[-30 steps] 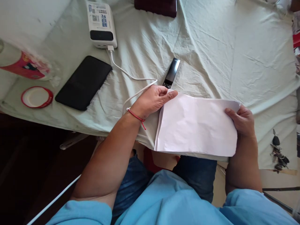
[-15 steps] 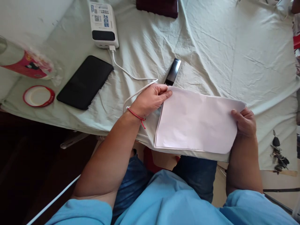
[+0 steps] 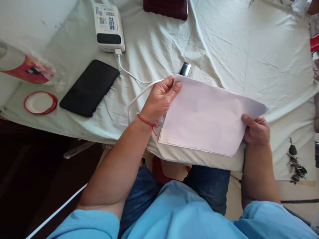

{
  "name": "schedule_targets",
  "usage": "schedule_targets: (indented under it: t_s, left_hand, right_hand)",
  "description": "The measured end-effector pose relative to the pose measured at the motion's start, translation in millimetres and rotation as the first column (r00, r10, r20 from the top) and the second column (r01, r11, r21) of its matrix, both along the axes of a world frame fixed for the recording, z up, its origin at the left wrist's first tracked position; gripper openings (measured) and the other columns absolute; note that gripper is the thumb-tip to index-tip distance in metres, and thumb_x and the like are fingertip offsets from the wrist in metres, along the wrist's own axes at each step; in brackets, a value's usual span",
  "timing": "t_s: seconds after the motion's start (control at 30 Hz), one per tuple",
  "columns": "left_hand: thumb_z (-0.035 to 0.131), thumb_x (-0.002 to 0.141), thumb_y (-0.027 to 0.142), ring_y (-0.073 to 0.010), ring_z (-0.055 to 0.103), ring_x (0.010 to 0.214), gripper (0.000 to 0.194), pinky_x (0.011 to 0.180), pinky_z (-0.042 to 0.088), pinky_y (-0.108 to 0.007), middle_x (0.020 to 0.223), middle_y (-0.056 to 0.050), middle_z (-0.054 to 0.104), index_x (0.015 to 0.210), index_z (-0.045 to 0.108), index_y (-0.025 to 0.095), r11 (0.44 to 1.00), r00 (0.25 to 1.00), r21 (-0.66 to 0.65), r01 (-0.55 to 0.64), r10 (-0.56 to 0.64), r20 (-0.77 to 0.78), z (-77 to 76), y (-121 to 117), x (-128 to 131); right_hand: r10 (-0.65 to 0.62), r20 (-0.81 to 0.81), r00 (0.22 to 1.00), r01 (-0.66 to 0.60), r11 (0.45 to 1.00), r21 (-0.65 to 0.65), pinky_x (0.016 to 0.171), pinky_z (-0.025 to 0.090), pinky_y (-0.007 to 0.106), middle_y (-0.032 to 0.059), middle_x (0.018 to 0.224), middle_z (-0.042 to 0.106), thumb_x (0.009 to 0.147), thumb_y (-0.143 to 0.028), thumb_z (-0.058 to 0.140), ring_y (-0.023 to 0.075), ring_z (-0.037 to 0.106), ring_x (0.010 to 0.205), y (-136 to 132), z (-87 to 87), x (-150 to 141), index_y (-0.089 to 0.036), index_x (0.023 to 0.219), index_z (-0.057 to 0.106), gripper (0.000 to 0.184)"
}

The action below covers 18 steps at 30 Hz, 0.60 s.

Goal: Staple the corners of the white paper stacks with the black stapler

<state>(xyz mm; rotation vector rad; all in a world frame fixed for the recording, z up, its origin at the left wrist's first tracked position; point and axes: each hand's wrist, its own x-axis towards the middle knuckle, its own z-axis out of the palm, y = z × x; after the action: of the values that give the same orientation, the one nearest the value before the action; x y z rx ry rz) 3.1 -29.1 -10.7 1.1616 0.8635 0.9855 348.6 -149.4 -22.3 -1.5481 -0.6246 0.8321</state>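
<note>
A few white paper sheets (image 3: pixel 204 116), stacked together, are held between my two hands over the front edge of the table. My left hand (image 3: pixel 161 98), with a red string bracelet on its wrist, pinches the upper left corner, thumb on top. On the right side, my right hand (image 3: pixel 256 129) grips the sheets with its thumb on top and the fingers hidden underneath. The paper looks blank on the side I see. Just behind its upper edge, a small dark shiny device (image 3: pixel 185 69) shows, partly covered by the sheets.
A white power bank (image 3: pixel 109 30) with a white cable (image 3: pixel 134 78) plugged in stands at the back left. Nearer lie a black tablet-like slab (image 3: pixel 89 88), a red-edged ring (image 3: pixel 40 103) and a wrapped bottle (image 3: pixel 27 66). Keys (image 3: pixel 296 164) lie at right; a maroon case (image 3: pixel 165 8) sits behind.
The left side of the sheets has been raised away from me, so the stack is tilted and covers more of the dark device. My left hand moved up with it; my right hand shifted slightly left.
</note>
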Motion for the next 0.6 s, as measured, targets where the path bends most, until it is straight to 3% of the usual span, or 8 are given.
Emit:
schedule_targets:
  t_s: [0.17, 0.37, 0.47, 0.6]
  left_hand:
    - [0.082, 0.092, 0.069, -0.0266, 0.078, 0.107, 0.051, 0.086, 0.065, -0.035, 0.097, -0.007, 0.08, 0.106, 0.07, 0.022, 0.995, 0.996, 0.023, 0.093, -0.093, -0.014, -2.6, -0.9, 0.7]
    - [0.079, 0.094, 0.069, -0.0224, 0.077, 0.097, 0.05, 0.08, 0.064, -0.032, 0.088, -0.005, 0.078, 0.09, 0.072, 0.019, 0.989, 0.988, 0.001, 0.146, -0.145, -0.05, -1.0, -4.5, 0.5]
    - [0.071, 0.1, 0.068, -0.0205, 0.076, 0.096, 0.05, 0.079, 0.063, -0.03, 0.087, -0.004, 0.076, 0.088, 0.071, 0.02, 0.996, 0.994, 0.027, 0.085, -0.083, -0.064, 0.7, -5.7, 0.6]
    - [0.072, 0.097, 0.075, -0.0233, 0.075, 0.102, 0.053, 0.079, 0.063, -0.032, 0.084, -0.004, 0.072, 0.091, 0.073, 0.022, 0.994, 0.997, 0.111, -0.017, 0.025, -0.073, -2.4, -4.3, 0.7]
  right_hand:
    - [-0.182, 0.055, 0.982, 0.162, 0.952, 0.261, 0.094, 0.07, 0.031, 0.0057, 0.088, 0.084, 0.052, -0.03, 0.105, 0.0192, 0.079, 0.09, 11.1, 1.2, -5.6, -0.018, 0.077, 0.08, 0.037]
    - [-0.221, 0.159, 0.962, 0.14, 0.901, 0.41, 0.11, 0.066, 0.047, 0.004, 0.089, 0.083, 0.061, -0.04, 0.098, 0.0276, 0.082, 0.102, 12.3, 9.2, -10.0, -0.023, 0.079, 0.08, 0.031]
    - [-0.141, 0.124, 0.982, 0.08, 0.911, 0.404, 0.109, 0.066, 0.05, 0.0056, 0.096, 0.085, 0.058, -0.046, 0.1, 0.0304, 0.083, 0.106, 6.3, 9.7, -9.6, -0.023, 0.075, 0.078, 0.036]
    - [0.015, 0.049, 0.999, -0.027, 0.969, 0.244, 0.104, 0.068, 0.05, 0.0067, 0.106, 0.087, 0.048, -0.039, 0.106, 0.0311, 0.082, 0.111, 0.7, 6.2, -11.4, -0.024, 0.089, 0.079, 0.051]
